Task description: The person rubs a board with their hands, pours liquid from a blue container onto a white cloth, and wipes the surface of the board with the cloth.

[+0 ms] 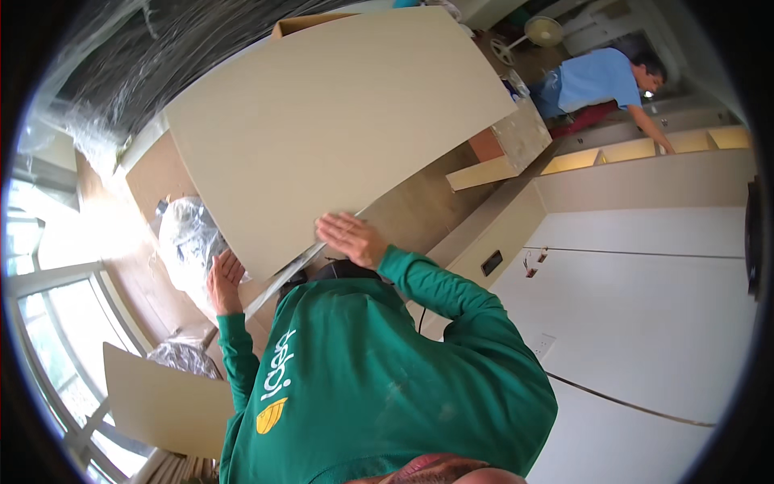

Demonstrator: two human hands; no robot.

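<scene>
A large beige board (339, 129) lies in front of me, its near corner pointing toward my body. My right hand (352, 238) rests flat at the board's near edge, fingers stretched out and slightly blurred. Beside the board's left edge is my left hand (226, 281), its fingers extended upward; whether it touches the edge I cannot tell. Along the near edge between the hands runs a thin pale strip (286, 276). Neither hand appears to grip anything.
Clear plastic wrapping (189, 234) bulges left of the board. Another beige panel (169, 399) leans at lower left, near windows (60, 331). A person in a blue shirt (598, 79) reaches toward lit shelf compartments (629, 152) at far right. A fan (543, 31) stands behind.
</scene>
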